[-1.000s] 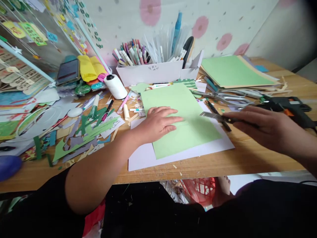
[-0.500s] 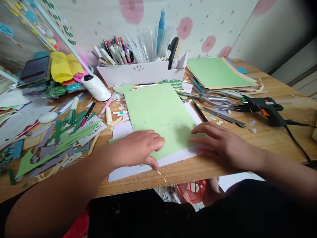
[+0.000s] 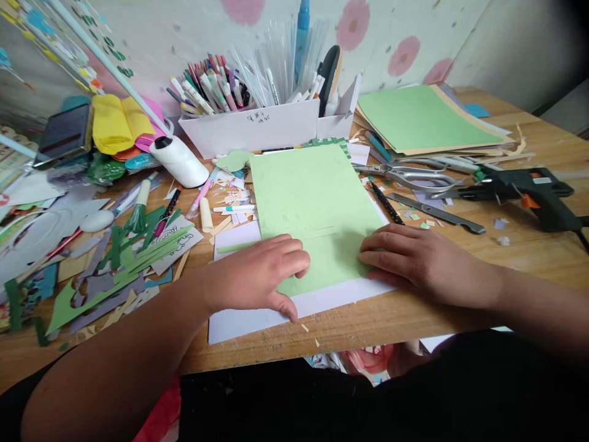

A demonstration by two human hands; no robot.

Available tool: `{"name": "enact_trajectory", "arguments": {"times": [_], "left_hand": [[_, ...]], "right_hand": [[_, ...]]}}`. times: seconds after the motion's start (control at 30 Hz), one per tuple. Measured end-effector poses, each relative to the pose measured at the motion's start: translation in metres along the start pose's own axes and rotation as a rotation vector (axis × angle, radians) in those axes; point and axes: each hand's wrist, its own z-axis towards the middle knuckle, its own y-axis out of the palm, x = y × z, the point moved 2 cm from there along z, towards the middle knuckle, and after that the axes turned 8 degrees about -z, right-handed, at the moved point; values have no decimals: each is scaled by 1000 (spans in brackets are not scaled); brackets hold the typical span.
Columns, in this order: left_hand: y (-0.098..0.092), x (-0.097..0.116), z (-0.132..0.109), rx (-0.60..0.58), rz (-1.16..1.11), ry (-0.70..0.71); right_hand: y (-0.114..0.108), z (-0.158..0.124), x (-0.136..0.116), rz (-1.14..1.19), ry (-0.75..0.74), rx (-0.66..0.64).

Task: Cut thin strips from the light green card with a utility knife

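**Light green sheet [image 3: 304, 190] flanked by two hands on a littered worktable [image 3: 529, 261]**

In the head view, the light green sheet is seen lying flat at the centre of the table, on top of a white sheet [image 3: 239, 319] by which its near edge is bordered. The left hand [image 3: 260, 273] is placed over the near left part of both sheets, loosely open, the thumb spread from the curled fingers. A narrow green strip [image 3: 234, 247] is seen emerging to its left. The right hand [image 3: 426, 264] is lowered at the near right corner of the green sheet, its fingers bent; whether the edge is pinched cannot be told, as the thumb is hidden.

Beyond the right hand, a black pen [image 3: 386, 204] and a cutter knife [image 3: 437, 213] are laid near each other, with scissors [image 3: 409, 175] behind and a glue gun [image 3: 524, 190] farther right. On the left, paper scraps [image 3: 124, 270] are heaped.
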Motion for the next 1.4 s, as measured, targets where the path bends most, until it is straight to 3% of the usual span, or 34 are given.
{"name": "enact_trajectory", "arguments": {"times": [0.33,0.6,0.73,0.9,1.1,1.4], "left_hand": [[1,14,-4,-7,204,54],[0,10,-8,176,166,-15],[6,14,-4,158,172,-43],[16,20,10,242,179,-23],[25,19,19,247,259,-20],[19,20,25,197,233,-297]], "right_hand": [[0,5,-8,35,63,59],[-2,8,-6,32,63,102],[-1,8,-3,145,148,54],[2,13,-2,336,217,-18],[0,17,0,369,278,-124],[-1,23,-1,309,472,-228]]}}
